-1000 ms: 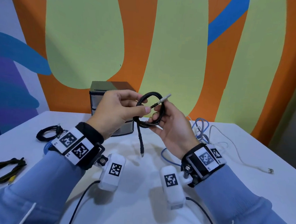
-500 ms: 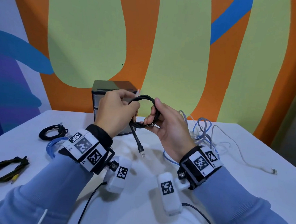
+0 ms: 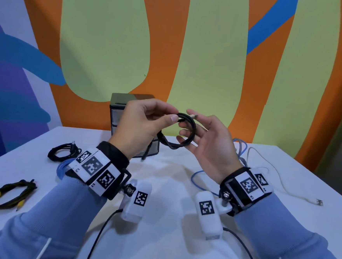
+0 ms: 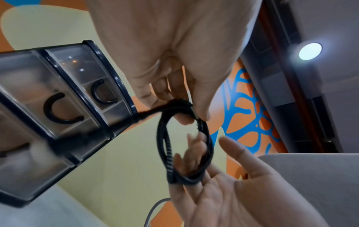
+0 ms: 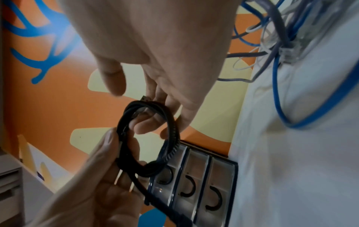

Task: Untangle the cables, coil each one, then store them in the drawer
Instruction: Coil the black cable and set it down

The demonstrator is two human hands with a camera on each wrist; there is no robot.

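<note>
A black braided cable (image 3: 188, 135) is wound into a small coil, held in the air in front of the drawer unit (image 3: 125, 106). My left hand (image 3: 167, 117) pinches the top of the coil between thumb and forefinger. My right hand (image 3: 203, 136) has its fingers spread straight, several of them passing through the loop. The cable's loose tail (image 3: 145, 153) hangs down behind my left wrist. In the left wrist view the coil (image 4: 167, 153) rings the right hand's fingers (image 4: 194, 155). The right wrist view shows the coil (image 5: 172, 130) before three shut drawers (image 5: 204, 176).
On the white table (image 3: 158, 239) lie a coiled black cable (image 3: 63, 153), a blue cable (image 3: 60, 169) and a black-and-yellow bundle (image 3: 5, 194) at left. A tangle of blue and grey cables (image 3: 241, 152) and a white USB cable (image 3: 283, 186) lie at right.
My right hand has let go its grip and spread its fingers inside the loop. My left hand has moved to the coil's top. The hanging tail is shorter and has swung left.
</note>
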